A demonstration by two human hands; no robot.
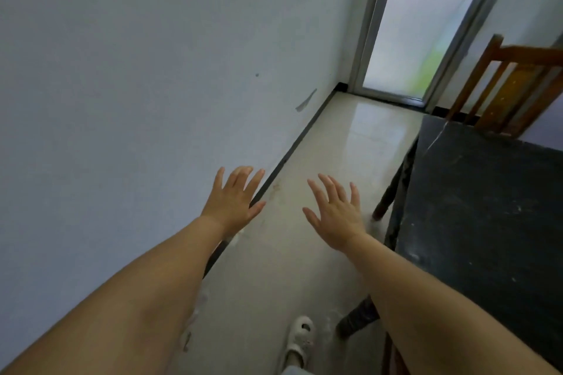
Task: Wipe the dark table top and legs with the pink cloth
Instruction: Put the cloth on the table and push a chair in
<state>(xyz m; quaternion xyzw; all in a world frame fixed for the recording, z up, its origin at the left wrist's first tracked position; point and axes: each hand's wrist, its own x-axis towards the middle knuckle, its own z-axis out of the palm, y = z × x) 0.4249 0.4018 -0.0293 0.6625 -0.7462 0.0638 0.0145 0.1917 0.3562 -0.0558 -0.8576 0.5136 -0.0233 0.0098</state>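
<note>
The dark table [487, 207] fills the right side of the head view, its top dusty and scratched. Two of its dark legs show at its left edge, one far [393, 189] and one near [356, 320]. My left hand [234, 201] is stretched out in front of me over the wall's base, fingers spread, holding nothing. My right hand [335, 216] is held out over the floor just left of the table, also spread and holding nothing. No pink cloth is in view.
A pale wall [137, 85] runs along the left with a dark skirting. A frosted glass door [420, 24] stands at the end of the glossy tiled floor [350, 137]. A wooden chair [518, 85] sits behind the table. A white sandal [300, 341] shows below.
</note>
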